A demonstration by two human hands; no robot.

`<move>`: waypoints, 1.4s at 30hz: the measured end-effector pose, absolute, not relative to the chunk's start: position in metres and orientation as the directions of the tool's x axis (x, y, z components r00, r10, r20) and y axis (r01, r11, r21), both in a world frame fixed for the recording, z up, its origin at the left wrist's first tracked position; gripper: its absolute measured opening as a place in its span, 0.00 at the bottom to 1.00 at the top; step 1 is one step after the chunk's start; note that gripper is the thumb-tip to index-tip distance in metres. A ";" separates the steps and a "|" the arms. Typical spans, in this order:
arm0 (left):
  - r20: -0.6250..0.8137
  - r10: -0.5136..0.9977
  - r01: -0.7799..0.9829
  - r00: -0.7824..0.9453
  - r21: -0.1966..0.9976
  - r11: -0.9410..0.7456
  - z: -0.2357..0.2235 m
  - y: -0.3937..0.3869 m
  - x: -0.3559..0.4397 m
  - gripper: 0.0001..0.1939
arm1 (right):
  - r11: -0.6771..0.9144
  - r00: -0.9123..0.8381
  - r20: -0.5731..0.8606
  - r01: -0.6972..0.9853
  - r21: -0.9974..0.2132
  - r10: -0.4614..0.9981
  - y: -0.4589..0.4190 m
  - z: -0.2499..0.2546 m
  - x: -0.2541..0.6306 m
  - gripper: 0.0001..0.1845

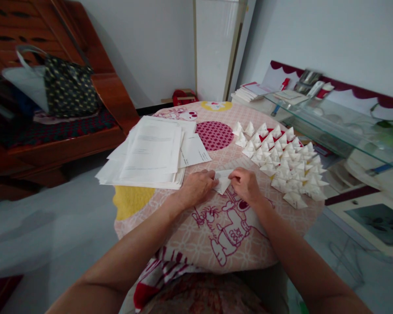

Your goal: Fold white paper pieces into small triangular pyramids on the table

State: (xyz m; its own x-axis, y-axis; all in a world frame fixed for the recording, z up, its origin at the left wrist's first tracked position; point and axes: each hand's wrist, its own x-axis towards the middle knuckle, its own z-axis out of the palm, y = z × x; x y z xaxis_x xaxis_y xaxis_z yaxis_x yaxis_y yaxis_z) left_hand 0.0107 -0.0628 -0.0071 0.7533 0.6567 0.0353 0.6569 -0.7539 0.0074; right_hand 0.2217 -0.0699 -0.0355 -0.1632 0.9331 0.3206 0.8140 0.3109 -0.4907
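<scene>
A partly folded white paper [222, 184], pointed toward me, lies on the round table's patterned cloth [183, 226]. My left hand [199, 186] grips its left edge with the fingers closed. On the opposite edge, my right hand [245, 184] pinches the paper between thumb and fingers. Left of my hands is a stack of printed white sheets [150, 150], its edges uneven. Rows of small folded paper shapes [284, 161] with upright points cover the table's right side.
A glass shelf [334, 124] with cups and papers stands close to the table's right side. At the left is a wooden bench [114, 98] bearing a dark patterned bag [70, 87]. A red item [183, 97] sits on the floor behind the table.
</scene>
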 end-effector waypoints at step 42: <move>0.038 0.712 0.691 0.701 0.209 -0.692 -0.002 -0.055 -0.001 0.12 | 0.094 -0.105 0.020 0.763 -0.639 0.994 -0.052 -0.021 0.195 0.03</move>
State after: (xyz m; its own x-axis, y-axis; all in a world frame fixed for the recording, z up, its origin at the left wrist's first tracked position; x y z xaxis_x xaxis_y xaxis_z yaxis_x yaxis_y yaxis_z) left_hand -0.0009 -0.0545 -0.0025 0.7009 0.7122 0.0384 0.6913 -0.6917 0.2088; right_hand 0.1955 -0.0517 -0.0213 -0.1052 0.9943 0.0201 0.7631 0.0936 -0.6394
